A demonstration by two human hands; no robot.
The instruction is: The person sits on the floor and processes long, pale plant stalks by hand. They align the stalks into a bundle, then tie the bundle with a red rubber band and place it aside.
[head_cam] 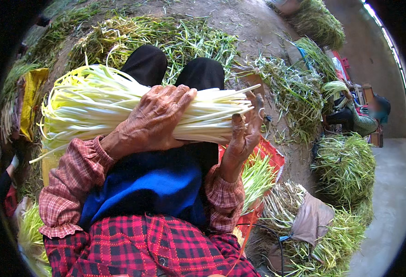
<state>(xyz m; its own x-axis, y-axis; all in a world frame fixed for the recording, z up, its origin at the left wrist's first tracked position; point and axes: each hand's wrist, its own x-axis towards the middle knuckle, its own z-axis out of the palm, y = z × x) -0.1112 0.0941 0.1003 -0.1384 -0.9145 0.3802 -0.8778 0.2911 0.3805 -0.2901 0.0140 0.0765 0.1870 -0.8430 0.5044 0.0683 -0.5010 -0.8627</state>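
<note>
A thick bundle of long pale stalks, seemingly garlic chives, lies sideways across my lap, its yellow-green leafy ends to the left and white cut ends to the right. Over its middle my left hand is clasped, fingers wrapped on the far side. My right hand is at the white ends, palm against them, with thumb and fingers spread. One stalk sticks out past the rest near the right fingertips. A loose stalk trails at the lower left. The bundle's underside is hidden.
Green leaf trimmings cover the floor beyond my knees. To the right are a red sack with green stalks, a grey cloth over bundles, and large grass-like heaps. Another person sits far right holding stalks. A yellow sack stands left.
</note>
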